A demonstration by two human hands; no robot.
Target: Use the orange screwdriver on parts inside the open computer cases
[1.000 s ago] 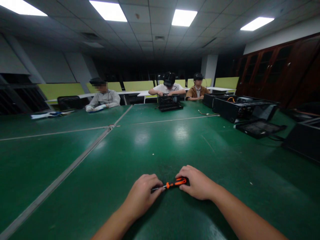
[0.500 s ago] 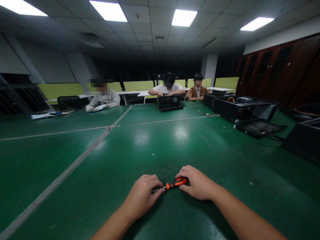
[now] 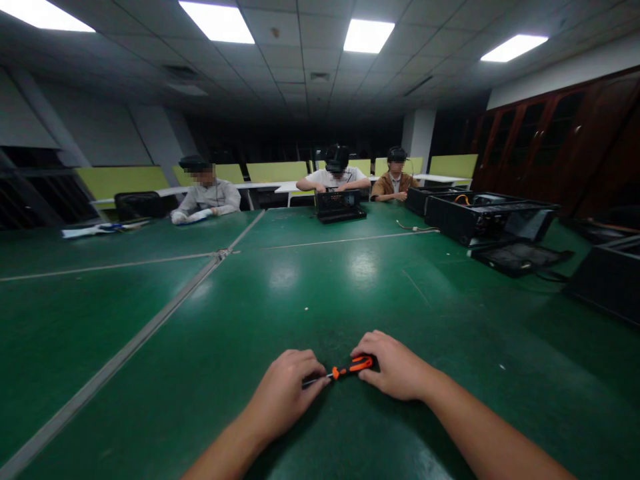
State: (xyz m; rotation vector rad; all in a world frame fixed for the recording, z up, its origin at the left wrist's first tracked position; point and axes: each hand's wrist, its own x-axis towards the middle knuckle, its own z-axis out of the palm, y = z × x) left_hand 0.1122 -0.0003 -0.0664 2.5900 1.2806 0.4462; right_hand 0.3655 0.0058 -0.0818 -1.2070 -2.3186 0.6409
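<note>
A screwdriver (image 3: 361, 363) with an orange and black handle lies almost level between my hands, low in the head view. Its metal shaft points left. My left hand (image 3: 289, 387) pinches the shaft between thumb and fingers, and the dark tip shows inside the grip. At the other end my right hand (image 3: 391, 365) curls around the handle's butt, thumb on the near side and fingers on the far side. Both hands are low over the green tabletop (image 3: 240, 347).
Open black computer cases (image 3: 480, 217) and a dark panel (image 3: 520, 257) are on the right. Another black case (image 3: 607, 280) stands nearer. A cable (image 3: 413, 228) lies at the far side. Across the table sit three people, one at a black case (image 3: 341, 207). A grey seam (image 3: 150, 330) runs left.
My hands and the screwdriver hold the same position. Only the head of the person at far left seems to have shifted slightly.
</note>
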